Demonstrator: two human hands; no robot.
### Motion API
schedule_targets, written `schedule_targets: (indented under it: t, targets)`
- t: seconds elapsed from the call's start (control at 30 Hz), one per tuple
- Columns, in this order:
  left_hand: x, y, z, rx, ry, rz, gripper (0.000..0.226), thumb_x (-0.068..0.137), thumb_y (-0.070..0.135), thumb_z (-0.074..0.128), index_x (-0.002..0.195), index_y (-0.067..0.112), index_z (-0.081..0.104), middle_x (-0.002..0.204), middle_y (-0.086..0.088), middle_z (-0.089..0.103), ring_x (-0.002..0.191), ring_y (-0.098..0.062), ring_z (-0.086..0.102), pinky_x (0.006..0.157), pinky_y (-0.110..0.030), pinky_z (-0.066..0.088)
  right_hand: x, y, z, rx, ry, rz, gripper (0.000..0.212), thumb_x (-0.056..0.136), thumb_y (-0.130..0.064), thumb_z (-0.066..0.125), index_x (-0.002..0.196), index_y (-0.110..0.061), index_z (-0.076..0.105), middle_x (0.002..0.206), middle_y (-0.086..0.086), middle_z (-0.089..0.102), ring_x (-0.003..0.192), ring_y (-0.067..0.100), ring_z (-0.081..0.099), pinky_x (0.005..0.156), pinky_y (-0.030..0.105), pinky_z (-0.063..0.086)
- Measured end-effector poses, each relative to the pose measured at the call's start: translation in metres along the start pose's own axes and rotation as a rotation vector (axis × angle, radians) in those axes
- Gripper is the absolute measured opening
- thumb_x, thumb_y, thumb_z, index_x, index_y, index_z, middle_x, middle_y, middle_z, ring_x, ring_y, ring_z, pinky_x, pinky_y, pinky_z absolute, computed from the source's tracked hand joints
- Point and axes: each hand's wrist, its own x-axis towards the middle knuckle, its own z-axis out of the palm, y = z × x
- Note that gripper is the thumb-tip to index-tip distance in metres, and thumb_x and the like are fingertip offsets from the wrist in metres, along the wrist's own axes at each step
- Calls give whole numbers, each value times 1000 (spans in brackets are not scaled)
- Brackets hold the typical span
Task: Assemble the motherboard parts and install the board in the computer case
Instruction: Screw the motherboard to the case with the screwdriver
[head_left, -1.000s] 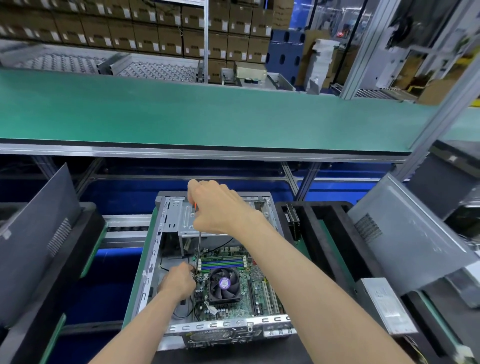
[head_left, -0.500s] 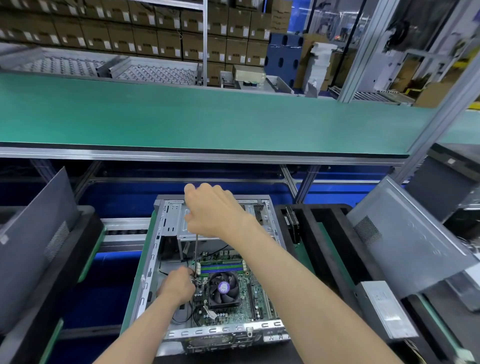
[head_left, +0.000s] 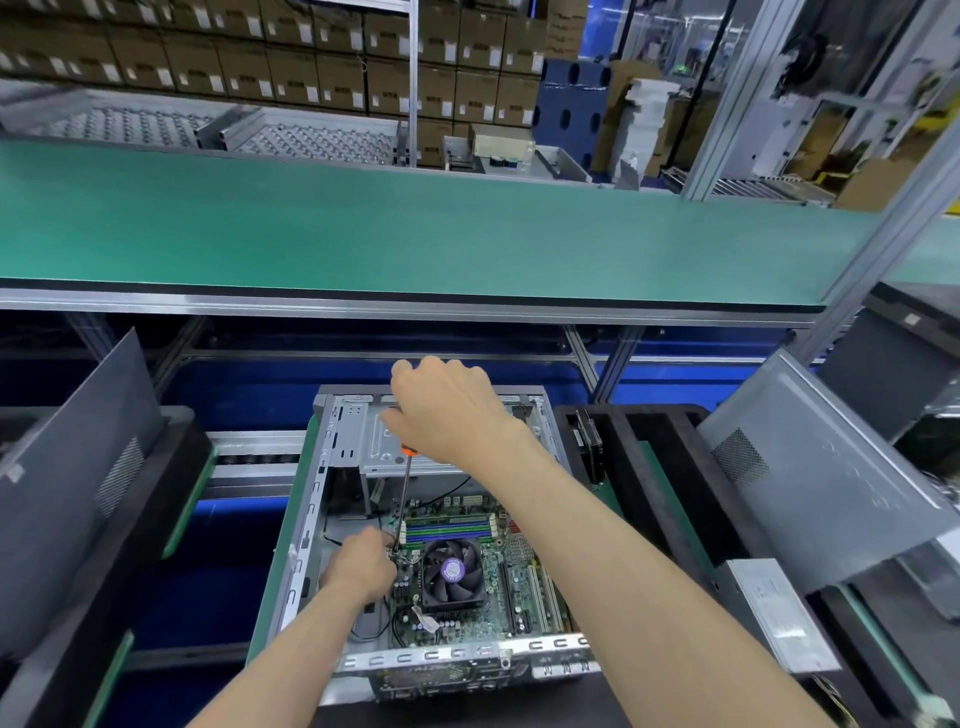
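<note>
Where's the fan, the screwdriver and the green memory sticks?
fan (head_left: 451, 570): head view, on its purple centre sticker.
screwdriver (head_left: 404, 496): head view, on the middle of its metal shaft.
green memory sticks (head_left: 448, 530): head view, on the middle of the row.

Open computer case (head_left: 332, 519) lies flat, motherboard (head_left: 519, 582) inside, CPU fan (head_left: 451, 571) near its middle. Right hand (head_left: 447, 410) grips orange-collared screwdriver (head_left: 404, 499) from above, shaft nearly upright, tip at board's left edge. Left hand (head_left: 363, 564) curled beside the tip. Green worktop (head_left: 415, 234) behind; grey side panels (head_left: 810, 478) lean either side.
</note>
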Motion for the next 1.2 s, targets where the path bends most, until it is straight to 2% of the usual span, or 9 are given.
schedule_targets:
  t: [0.2,0.27,0.4,0.6,0.67,0.83,0.97,1.1,1.2]
  targets:
    - [0,1,1,-9,5,-15,54,86,2,46,134,26,53,127,0,61,92,-17,60,78,-29,53,-3,0,-6,212,-75,-47,29,76,-12,62,102,-12,50,93,5,56,79,32,53,62,36,35]
    - [0,1,1,-13,6,-17,54,86,2,46,134,26,53,128,0,61,91,-16,60,77,-29,52,-2,-2,-5,195,-66,-44,25,82,-14,62,101,-10,48,89,7,54,78,33,52,62,37,36]
    - [1,1,2,-13,13,-20,53,86,1,46,133,26,54,130,2,60,92,-15,57,77,-28,50,1,-3,1,68,-18,-15,23,94,-26,56,93,-13,37,70,-2,28,74,32,41,65,39,32]
    - [3,-1,3,-17,8,-13,54,85,2,45,132,26,55,132,3,60,92,-14,56,75,-27,48,-2,0,-5,205,-95,-74,33,75,-13,64,104,-11,48,96,6,52,78,31,49,61,36,34]
    - [2,0,2,-18,4,-14,53,85,2,45,132,26,54,133,4,59,93,-13,57,75,-27,48,-1,0,-5,189,-93,-63,29,79,-13,64,102,-10,47,91,8,53,78,31,48,61,37,34]
    - [-3,2,-2,-13,-4,-5,54,86,2,46,134,26,54,134,4,59,97,-14,61,78,-29,52,2,1,0,51,-37,-3,21,95,-24,54,94,-12,37,70,-1,28,74,31,42,66,39,31]
    - [-6,4,-3,-8,-7,-12,51,86,1,46,130,24,56,131,2,60,91,-14,59,74,-27,49,-2,3,-5,147,-75,-41,29,80,-17,64,100,-12,43,86,4,48,77,32,51,62,38,37]
    - [-11,14,-13,-117,177,-43,15,84,-1,50,86,11,59,92,-10,65,69,-19,58,68,-37,58,-3,4,-6,255,-123,-24,36,74,-5,61,106,-9,46,89,11,55,80,34,56,63,45,53]
    - [-12,17,-24,-417,393,-16,16,84,7,55,90,13,69,84,-4,69,67,-17,62,57,-28,50,-5,7,-1,269,-88,-9,35,77,-7,63,106,-10,45,85,12,54,76,33,57,63,47,55]
